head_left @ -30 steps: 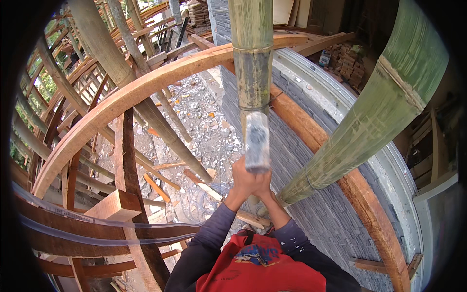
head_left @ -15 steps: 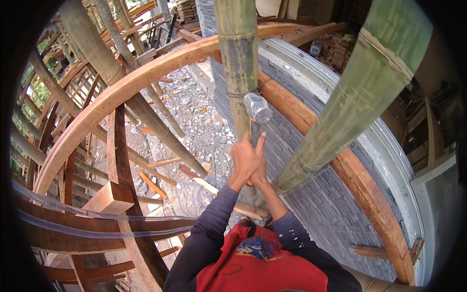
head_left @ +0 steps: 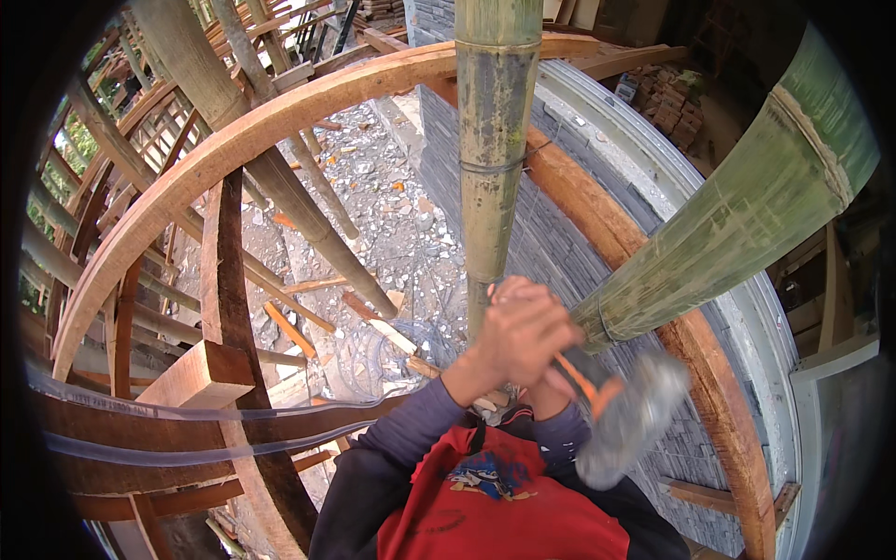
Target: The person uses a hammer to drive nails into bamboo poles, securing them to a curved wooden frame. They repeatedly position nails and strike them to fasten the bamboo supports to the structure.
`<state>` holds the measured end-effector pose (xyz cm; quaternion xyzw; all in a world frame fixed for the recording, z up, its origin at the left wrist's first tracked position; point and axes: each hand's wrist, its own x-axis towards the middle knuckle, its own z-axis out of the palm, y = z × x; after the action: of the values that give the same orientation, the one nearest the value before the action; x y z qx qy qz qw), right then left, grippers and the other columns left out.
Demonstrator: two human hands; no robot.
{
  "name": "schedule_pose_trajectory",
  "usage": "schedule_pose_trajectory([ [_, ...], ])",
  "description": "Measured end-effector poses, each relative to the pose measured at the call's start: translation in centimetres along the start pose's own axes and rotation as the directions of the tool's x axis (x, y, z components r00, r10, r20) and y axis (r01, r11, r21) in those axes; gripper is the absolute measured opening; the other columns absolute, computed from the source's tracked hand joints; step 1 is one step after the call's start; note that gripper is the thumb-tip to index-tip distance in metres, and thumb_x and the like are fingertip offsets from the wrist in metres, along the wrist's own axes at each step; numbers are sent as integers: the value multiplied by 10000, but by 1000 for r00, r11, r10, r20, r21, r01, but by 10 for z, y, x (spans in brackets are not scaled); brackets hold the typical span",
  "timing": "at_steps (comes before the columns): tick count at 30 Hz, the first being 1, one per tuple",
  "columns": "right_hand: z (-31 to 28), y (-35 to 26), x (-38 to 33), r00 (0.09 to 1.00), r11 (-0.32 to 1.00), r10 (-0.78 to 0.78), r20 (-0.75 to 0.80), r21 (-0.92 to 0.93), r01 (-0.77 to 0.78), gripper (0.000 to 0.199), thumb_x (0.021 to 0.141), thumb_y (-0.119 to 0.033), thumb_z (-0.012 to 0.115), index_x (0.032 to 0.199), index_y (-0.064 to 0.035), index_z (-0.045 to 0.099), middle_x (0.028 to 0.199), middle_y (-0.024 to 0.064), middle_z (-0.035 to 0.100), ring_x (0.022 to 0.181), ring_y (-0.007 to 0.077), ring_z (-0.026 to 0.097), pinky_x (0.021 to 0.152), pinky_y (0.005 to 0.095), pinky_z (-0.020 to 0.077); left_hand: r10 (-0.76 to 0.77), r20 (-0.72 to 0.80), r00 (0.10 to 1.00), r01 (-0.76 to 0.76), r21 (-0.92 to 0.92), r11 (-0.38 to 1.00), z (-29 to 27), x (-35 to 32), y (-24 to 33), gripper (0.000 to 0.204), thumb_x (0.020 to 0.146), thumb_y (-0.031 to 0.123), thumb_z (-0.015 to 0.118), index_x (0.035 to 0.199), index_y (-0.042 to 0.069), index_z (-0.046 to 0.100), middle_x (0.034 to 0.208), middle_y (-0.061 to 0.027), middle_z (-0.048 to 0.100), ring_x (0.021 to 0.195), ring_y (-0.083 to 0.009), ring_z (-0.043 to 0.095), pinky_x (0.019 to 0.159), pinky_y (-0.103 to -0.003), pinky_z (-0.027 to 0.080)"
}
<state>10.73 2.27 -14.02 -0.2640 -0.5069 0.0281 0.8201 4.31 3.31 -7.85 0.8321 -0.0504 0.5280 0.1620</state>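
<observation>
Hammer: blurred head to right of left hand, nearer red shirt; handle slanting down-right. Left hand gripping handle; right hand, partly hidden beneath, apparently closed around it too.

I logged bright daylight on the rubble, a dim interior upper right. Hammer smeared and hands softened, probably by motion. Fisheye rim fell away into black.
</observation>
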Motion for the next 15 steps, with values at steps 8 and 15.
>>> schedule_pose_trajectory([
  [8, -14, 21, -37, 726, 620, 681, -90, -455, -639, 399, 832, -224, 582, 1147, 12, 518, 818, 111, 630, 653, 207, 602, 556, 346, 455, -848, 70, 525, 842, 106, 530, 25, -23, -67, 445, 942, 394, 393, 764, 10, 532, 549, -144, 556, 561, -351, 581, 535, -427, 431],
  [15, -22, -55, -11, 952, 807, 252, 172, -581, -109, 281, 804, -194, 618, 1005, -3, 574, 790, 171, 636, 743, 240, 634, 612, 342, 466, -211, -139, 968, 201, -82, 976, 1, 9, 22, 332, 679, 372, 607, 744, 53, 549, 669, -111, 556, 594, -288, 586, 516, -352, 450],
])
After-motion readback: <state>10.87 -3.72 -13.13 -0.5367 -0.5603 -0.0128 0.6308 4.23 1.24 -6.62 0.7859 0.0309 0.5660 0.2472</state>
